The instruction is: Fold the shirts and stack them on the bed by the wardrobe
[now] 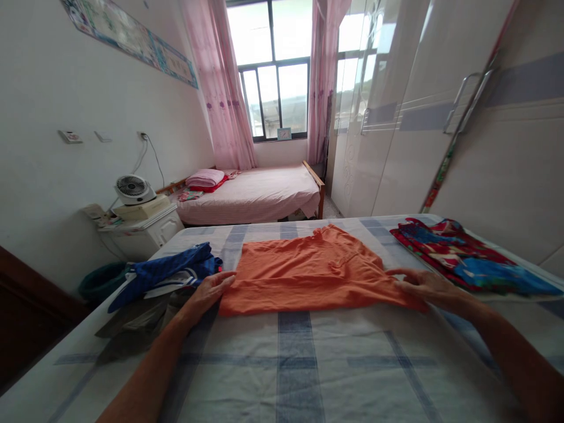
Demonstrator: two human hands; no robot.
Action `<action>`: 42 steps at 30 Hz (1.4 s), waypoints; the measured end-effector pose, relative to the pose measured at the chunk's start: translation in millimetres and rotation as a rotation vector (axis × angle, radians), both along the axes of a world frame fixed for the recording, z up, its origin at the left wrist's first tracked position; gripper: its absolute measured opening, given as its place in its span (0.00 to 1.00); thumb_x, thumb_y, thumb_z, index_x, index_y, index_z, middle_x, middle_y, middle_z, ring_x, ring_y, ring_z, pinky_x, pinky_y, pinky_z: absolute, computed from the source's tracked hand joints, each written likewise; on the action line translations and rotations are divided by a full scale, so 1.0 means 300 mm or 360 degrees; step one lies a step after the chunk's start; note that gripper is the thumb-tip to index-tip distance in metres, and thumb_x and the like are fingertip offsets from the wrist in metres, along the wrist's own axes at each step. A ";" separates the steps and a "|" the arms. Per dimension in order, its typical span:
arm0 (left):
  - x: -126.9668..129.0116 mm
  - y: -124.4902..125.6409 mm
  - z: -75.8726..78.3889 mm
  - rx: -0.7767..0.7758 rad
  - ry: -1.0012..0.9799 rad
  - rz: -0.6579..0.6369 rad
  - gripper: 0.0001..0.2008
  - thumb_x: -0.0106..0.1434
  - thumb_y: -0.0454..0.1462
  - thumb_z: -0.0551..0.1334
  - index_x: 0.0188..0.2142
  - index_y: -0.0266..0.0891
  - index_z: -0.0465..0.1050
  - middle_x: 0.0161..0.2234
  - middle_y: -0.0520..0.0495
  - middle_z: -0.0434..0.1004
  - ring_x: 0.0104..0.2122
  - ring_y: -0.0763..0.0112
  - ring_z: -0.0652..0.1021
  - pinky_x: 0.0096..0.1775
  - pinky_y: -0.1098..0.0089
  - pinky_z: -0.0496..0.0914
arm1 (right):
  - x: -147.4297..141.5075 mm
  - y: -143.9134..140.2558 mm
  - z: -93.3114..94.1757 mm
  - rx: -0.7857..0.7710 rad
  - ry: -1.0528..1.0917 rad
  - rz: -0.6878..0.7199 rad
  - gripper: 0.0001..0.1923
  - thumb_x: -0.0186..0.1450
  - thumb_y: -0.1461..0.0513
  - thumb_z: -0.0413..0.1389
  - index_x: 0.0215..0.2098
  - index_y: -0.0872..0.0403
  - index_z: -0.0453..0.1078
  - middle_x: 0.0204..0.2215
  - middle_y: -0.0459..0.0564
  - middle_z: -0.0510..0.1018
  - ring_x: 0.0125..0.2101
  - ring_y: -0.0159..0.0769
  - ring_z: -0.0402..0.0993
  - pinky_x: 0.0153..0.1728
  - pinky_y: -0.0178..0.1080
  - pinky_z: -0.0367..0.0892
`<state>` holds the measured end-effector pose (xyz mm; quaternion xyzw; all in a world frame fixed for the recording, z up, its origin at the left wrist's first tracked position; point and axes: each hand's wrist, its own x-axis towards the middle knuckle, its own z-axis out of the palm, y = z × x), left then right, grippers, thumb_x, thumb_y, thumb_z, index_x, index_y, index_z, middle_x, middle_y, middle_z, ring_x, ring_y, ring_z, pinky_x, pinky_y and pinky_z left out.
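Note:
An orange T-shirt (304,270) lies spread sideways on the bed, doubled over, with wrinkles towards its right half. My left hand (215,286) pinches its left edge, fingers closed on the cloth. At the opposite end, my right hand (416,285) has its fingers closed on the shirt's right side, thumb and index finger bent together over the fabric. Left of my left hand is a heap of clothes: a blue checked garment (171,267) on top of a dark grey-green one (136,320).
A folded red and blue patterned blanket (467,258) lies on the bed's right side. The bed sheet (247,364) is white with blue stripes. Beyond stand a second bed (264,194) and a cabinet (150,229) with a fan (133,188). A wardrobe (409,147) lines the right.

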<state>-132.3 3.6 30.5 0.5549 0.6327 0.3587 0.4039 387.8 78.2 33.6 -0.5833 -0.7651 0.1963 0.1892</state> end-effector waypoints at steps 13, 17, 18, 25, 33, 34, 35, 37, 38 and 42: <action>0.247 -0.020 -0.027 0.1018 0.1262 -0.0322 0.18 0.65 0.41 0.50 0.52 0.44 0.68 0.58 0.46 0.62 0.58 0.61 0.62 0.57 0.59 0.58 | -0.212 0.034 -0.012 0.0511 0.0019 0.0103 0.19 0.63 0.56 0.45 0.49 0.52 0.68 0.47 0.53 0.73 0.43 0.40 0.71 0.48 0.42 0.64; 0.262 -0.016 -0.068 0.0840 0.1298 -0.0519 0.20 0.66 0.44 0.50 0.55 0.45 0.66 0.61 0.47 0.58 0.61 0.60 0.57 0.59 0.58 0.55 | -0.234 0.099 -0.057 0.0502 -0.0239 0.0037 0.21 0.63 0.57 0.45 0.52 0.56 0.66 0.50 0.57 0.70 0.50 0.44 0.66 0.51 0.46 0.61; 0.249 -0.005 -0.068 0.0795 0.1286 -0.0463 0.20 0.66 0.44 0.48 0.53 0.44 0.67 0.60 0.47 0.60 0.60 0.62 0.60 0.59 0.60 0.56 | -0.235 0.110 -0.068 0.0490 -0.0300 0.0007 0.21 0.63 0.57 0.44 0.52 0.55 0.66 0.51 0.57 0.70 0.51 0.45 0.66 0.50 0.47 0.61; 0.094 0.182 -0.005 0.0186 0.1484 0.0344 0.19 0.61 0.42 0.54 0.44 0.31 0.72 0.43 0.36 0.75 0.45 0.59 0.74 0.46 0.68 0.66 | -0.228 0.137 -0.097 0.0515 -0.0381 -0.0162 0.22 0.64 0.55 0.42 0.53 0.54 0.63 0.53 0.57 0.68 0.51 0.46 0.65 0.47 0.51 0.61; 0.035 0.261 -0.008 -0.0036 0.1477 0.0430 0.10 0.56 0.38 0.56 0.32 0.38 0.74 0.33 0.42 0.79 0.35 0.61 0.77 0.32 0.71 0.66 | -0.222 0.147 -0.162 0.0517 -0.0403 -0.0201 0.21 0.64 0.54 0.42 0.49 0.54 0.66 0.50 0.57 0.70 0.50 0.46 0.65 0.44 0.49 0.62; 0.034 0.261 -0.009 -0.0030 0.1505 0.0455 0.10 0.56 0.38 0.55 0.33 0.38 0.74 0.34 0.41 0.78 0.35 0.59 0.77 0.32 0.69 0.66 | -0.223 0.146 -0.163 0.0528 -0.0405 -0.0196 0.21 0.64 0.54 0.42 0.49 0.54 0.66 0.50 0.57 0.70 0.50 0.46 0.65 0.43 0.49 0.62; 0.035 0.261 -0.008 -0.0021 0.1537 0.0474 0.11 0.57 0.37 0.54 0.34 0.37 0.74 0.34 0.39 0.78 0.36 0.57 0.77 0.33 0.68 0.66 | -0.224 0.145 -0.162 0.0538 -0.0403 -0.0197 0.21 0.64 0.54 0.43 0.49 0.54 0.67 0.50 0.56 0.70 0.49 0.46 0.65 0.43 0.48 0.62; 0.054 0.264 -0.004 0.0027 0.1605 0.0483 0.12 0.57 0.35 0.53 0.35 0.35 0.74 0.36 0.36 0.77 0.38 0.55 0.76 0.37 0.65 0.66 | -0.228 0.140 -0.157 0.0553 -0.0397 -0.0202 0.20 0.64 0.55 0.43 0.48 0.54 0.67 0.50 0.56 0.71 0.49 0.46 0.66 0.43 0.48 0.63; 0.073 0.267 0.000 0.0059 0.1638 0.0483 0.13 0.57 0.34 0.53 0.37 0.34 0.73 0.38 0.35 0.76 0.41 0.54 0.75 0.39 0.63 0.66 | -0.231 0.138 -0.154 0.0558 -0.0394 -0.0204 0.20 0.64 0.55 0.43 0.48 0.54 0.67 0.49 0.56 0.71 0.49 0.46 0.66 0.43 0.48 0.63; 0.195 0.291 0.008 0.0490 0.1698 0.0119 0.16 0.61 0.35 0.52 0.46 0.36 0.71 0.51 0.37 0.69 0.52 0.57 0.68 0.52 0.62 0.61 | -0.239 0.130 -0.145 0.0556 -0.0388 -0.0201 0.19 0.64 0.56 0.43 0.48 0.53 0.67 0.50 0.56 0.71 0.49 0.45 0.65 0.44 0.48 0.62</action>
